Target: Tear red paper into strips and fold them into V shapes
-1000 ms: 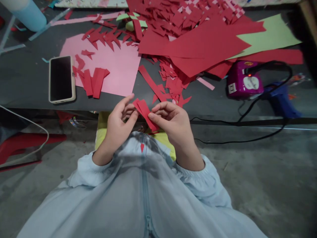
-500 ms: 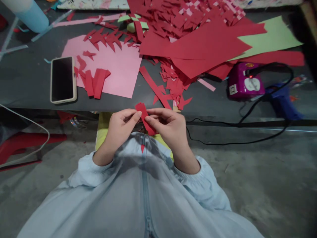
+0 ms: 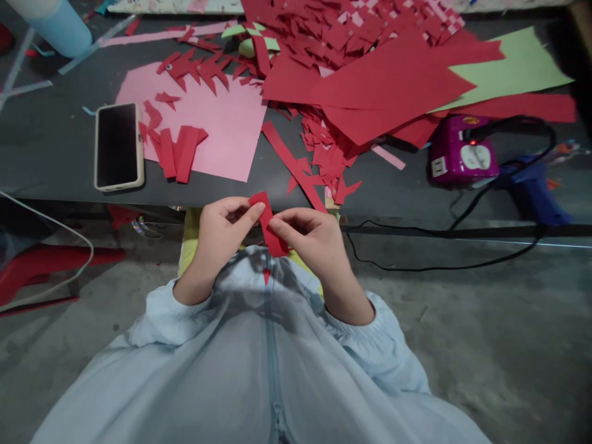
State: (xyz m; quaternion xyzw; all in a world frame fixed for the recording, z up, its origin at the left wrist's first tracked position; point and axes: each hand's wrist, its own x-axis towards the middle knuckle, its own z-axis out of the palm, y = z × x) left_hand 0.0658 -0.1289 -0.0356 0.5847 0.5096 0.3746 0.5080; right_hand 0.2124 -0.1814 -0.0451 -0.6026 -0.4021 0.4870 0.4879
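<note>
A small red paper strip (image 3: 269, 232) is held between my two hands, just in front of the table's edge and above my lap. My left hand (image 3: 226, 231) pinches its upper left end between thumb and fingers. On its right edge, my right hand (image 3: 309, 237) grips it with thumb and forefinger. Beyond my hands, a long red strip (image 3: 293, 166) lies at the table's edge. Folded red strips (image 3: 185, 154) rest on a pink sheet (image 3: 231, 135), along with spiky red cut-out pieces (image 3: 185, 66).
A phone (image 3: 119, 147) lies on the dark table (image 3: 55, 148) at the left. Large red sheets (image 3: 370, 86) and a heap of red scraps (image 3: 324, 31) cover the back. At the right are a purple power box (image 3: 462, 154), its black cable and a blue glue gun (image 3: 531, 191).
The strip in my hands has turned so that more of its flat face shows. My right hand has shifted slightly down and left, and my left hand slightly left.
</note>
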